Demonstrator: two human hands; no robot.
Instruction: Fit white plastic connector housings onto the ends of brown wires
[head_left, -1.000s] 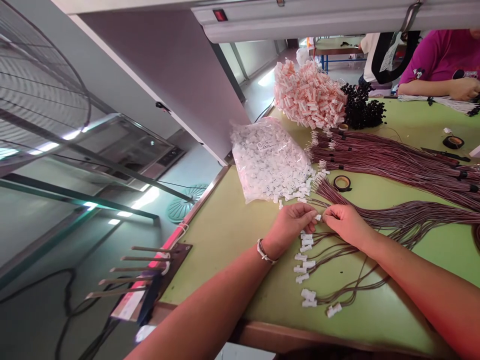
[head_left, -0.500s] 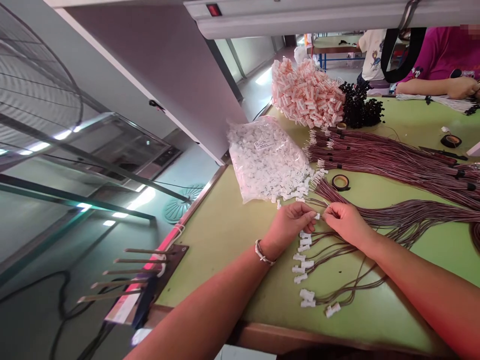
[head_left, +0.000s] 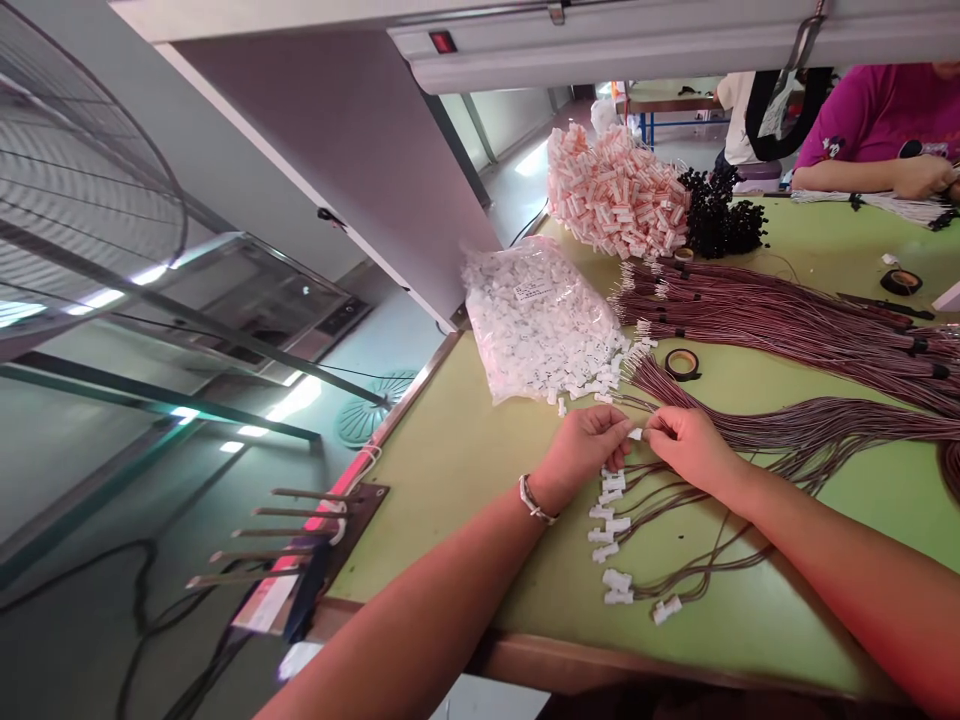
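Green bench (head_left: 465, 450) | connector bag (head_left: 536, 320) beside | left hand (head_left: 585, 447), right hand (head_left: 690, 447) fingers apparently pinch connector (head_left: 636, 433)

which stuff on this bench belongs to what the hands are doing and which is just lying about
In hand: left hand and right hand, both pinching a white connector; loose brown wires by them; fitted wires below; bag of connectors.

Lying about: pink-white pile; black pile; tape roll; far wire bundles.
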